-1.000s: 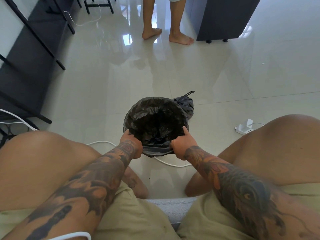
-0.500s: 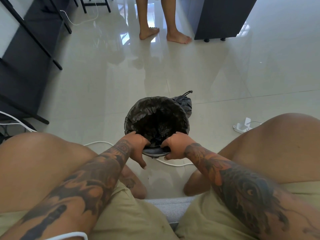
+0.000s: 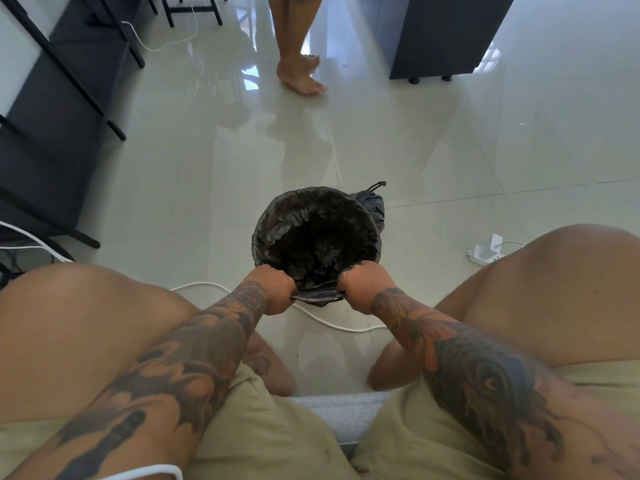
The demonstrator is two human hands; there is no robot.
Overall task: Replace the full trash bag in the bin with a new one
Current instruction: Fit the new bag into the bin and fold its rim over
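Observation:
A small round bin stands on the tiled floor between my knees, lined with a black trash bag [image 3: 304, 216] whose edge is folded over the rim. My left hand [image 3: 275, 289] and my right hand [image 3: 363, 284] are both fisted on the near edge of that bag, stretching it taut between them over the near rim. The bag's mouth is open and its inside is dark. Behind the bin on the right sits a tied black bag [image 3: 375, 204] with its knot sticking up.
A white cable [image 3: 332, 323] runs across the floor under my hands. A white power adapter [image 3: 486, 252] lies at the right. Another person's bare foot [image 3: 301, 77] is farther back. A dark cabinet [image 3: 446, 32] stands at back right, black table legs [image 3: 69, 81] at left.
My hands moved closer together on the near rim and closed into fists on the bag's edge. The other person's feet have shifted, with only one foot planted now.

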